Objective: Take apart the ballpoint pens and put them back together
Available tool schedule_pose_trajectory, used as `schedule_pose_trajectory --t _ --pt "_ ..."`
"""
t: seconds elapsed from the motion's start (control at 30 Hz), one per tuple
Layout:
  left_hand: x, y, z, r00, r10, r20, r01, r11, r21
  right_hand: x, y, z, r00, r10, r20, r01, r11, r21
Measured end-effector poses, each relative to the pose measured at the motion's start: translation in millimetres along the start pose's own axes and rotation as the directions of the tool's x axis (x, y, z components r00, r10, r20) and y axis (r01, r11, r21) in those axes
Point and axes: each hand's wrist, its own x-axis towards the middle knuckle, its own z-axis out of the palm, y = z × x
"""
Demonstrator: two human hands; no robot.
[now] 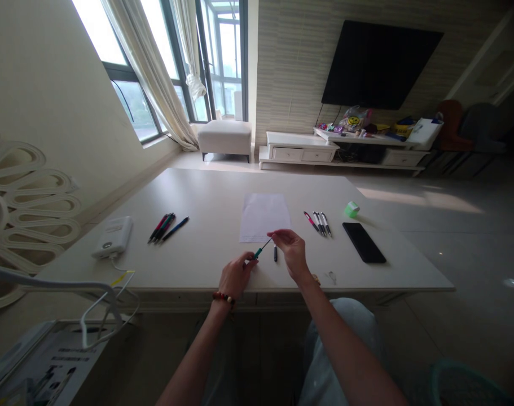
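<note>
left hand (235, 274): fingertips pinching a green pen barrel (258, 254), low over the near side of the desk (201, 265). right hand (294, 254): thumb and finger gripping the far end of a thin dark rod (266, 243), which lines up with the barrel. probably a refill, but too small and dim to be sure, and can't tell if its near end sits inside the barrel.

status: my read is a pen partway apart, mid-handling. a short black pen part (275, 253) lies on the desk between the hands, separate from the barrel, so not whole yet. left to do, judging by that: get rod, barrel and loose part together or finish splitting them. other pens look whole: dark bunch (162, 227) plus a blue pen (176, 229) on the left, red pen (311, 221) and white pens (322, 223) on the right.

writing: paper (265, 217) has a faint line along its near edge, unreadable. power bank (115, 235) has pale marks, no brand legible. box (73, 361) at lower left has dark printed lines, can't read. phone (364, 242) is plain black, no logo visible.
</note>
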Motion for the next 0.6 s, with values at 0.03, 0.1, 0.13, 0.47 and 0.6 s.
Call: schedule_pose_trajectory --t 0.03,0.1,0.13,0.47,0.6 --pt "0.0 -0.4 0.1 1.0 0.003 0.001 -0.003 1.0 -0.002 -0.6 1.1 0.8 1.0 0.003 0.014 -0.003 1.0 -0.008" --pt "-0.1 -1.5 0.6 1.0 0.018 -0.006 -0.018 1.0 -0.008 -1.7 4.2 2.5 0.999 0.011 0.046 -0.01 1.0 -0.019" --pt "-0.1 -2.0 0.9 0.999 0.028 -0.014 -0.028 1.0 -0.011 -2.0 6.4 3.4 0.998 0.018 0.06 -0.017 1.0 -0.02" --pt "0.0 -3.6 2.1 1.0 0.027 -0.015 -0.027 1.0 -0.004 -0.2 33.6 7.0 0.996 0.076 0.042 -0.07 0.99 -0.126" --pt "0.3 -5.9 3.3 0.999 0.042 -0.03 -0.043 0.999 -0.019 0.7 27.8 4.6 0.995 0.034 0.089 -0.019 0.986 -0.168"
